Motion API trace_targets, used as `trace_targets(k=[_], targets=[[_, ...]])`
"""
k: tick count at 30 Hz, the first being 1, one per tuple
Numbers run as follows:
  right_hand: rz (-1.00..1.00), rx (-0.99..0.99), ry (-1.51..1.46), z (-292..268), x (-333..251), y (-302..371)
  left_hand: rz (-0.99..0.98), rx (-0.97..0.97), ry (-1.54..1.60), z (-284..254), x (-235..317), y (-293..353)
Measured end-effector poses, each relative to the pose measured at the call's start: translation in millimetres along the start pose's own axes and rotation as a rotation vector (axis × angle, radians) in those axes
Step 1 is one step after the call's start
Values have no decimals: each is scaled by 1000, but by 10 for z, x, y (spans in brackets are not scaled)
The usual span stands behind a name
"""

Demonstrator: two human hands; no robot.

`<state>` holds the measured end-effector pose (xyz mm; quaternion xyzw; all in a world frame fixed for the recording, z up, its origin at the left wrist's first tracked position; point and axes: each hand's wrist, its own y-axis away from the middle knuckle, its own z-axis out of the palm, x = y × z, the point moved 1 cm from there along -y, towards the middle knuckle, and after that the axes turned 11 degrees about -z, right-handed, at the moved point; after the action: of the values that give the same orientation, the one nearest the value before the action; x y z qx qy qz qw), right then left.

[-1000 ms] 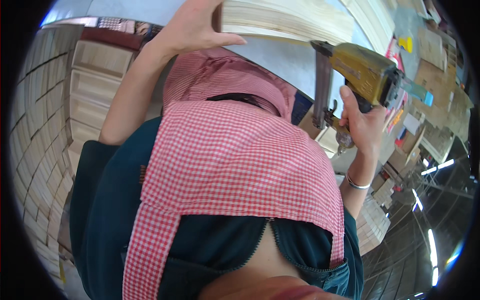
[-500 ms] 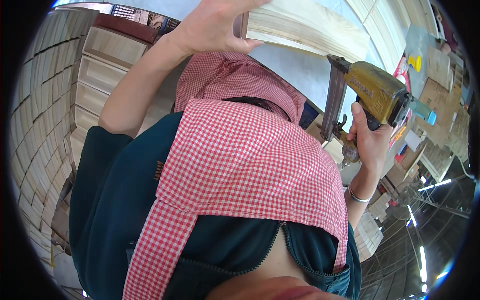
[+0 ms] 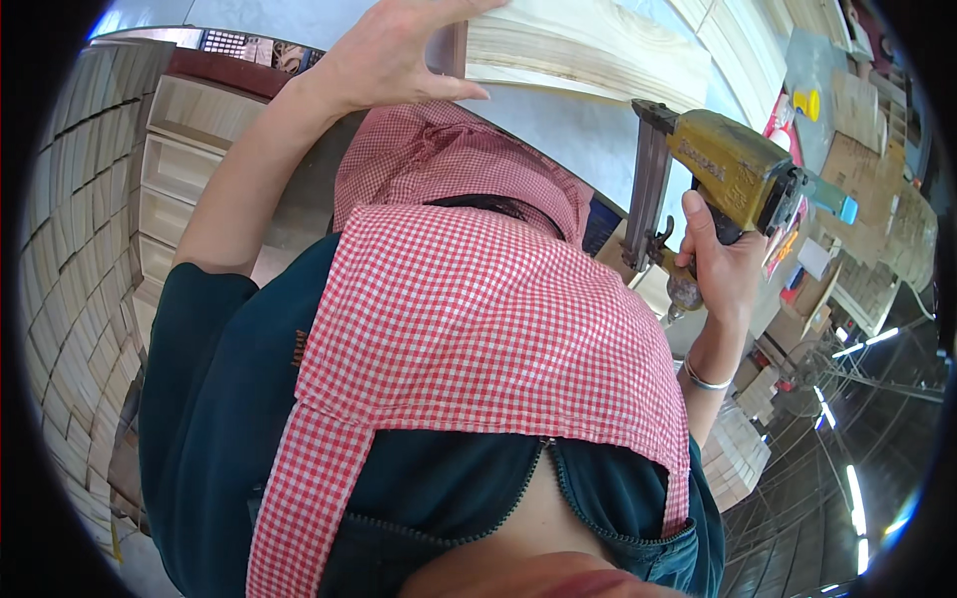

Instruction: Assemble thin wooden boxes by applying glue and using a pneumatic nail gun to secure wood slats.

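My right hand is closed round the grip of a worn yellow pneumatic nail gun. Its dark magazine slopes down toward my apron, and its nose meets the near right end of a pale wooden board. Whether the nose presses on the wood or only hovers there, I cannot tell. At the board's left end, my left hand spans a narrow brown end piece, thumb on the near side and fingers reaching over the far side. The fingertips run out at the top of the picture.
A grey-white worktop lies under the board. Light wooden drawer boxes are stacked at left, beside a tall wall of piled wood pieces. To the right are a yellow tape roll, cardboard and more boards.
The whole view has shifted slightly, so board, nail gun and both hands appear a little farther left. Both grips look the same as before.
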<state>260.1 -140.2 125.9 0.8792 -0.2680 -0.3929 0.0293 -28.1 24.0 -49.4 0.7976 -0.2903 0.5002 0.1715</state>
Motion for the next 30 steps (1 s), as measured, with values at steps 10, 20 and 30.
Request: trace_targets(k=[10,20,30], targets=[[-62,10,-2,37,-27,14,-74,69,-20,51,-40,-15],[-31,8,9,37,-17,30,-187,-9,-20,78,-140,36],[-61,22,-88,128,-71,81,-292,-67,-61,40,-58,-17]])
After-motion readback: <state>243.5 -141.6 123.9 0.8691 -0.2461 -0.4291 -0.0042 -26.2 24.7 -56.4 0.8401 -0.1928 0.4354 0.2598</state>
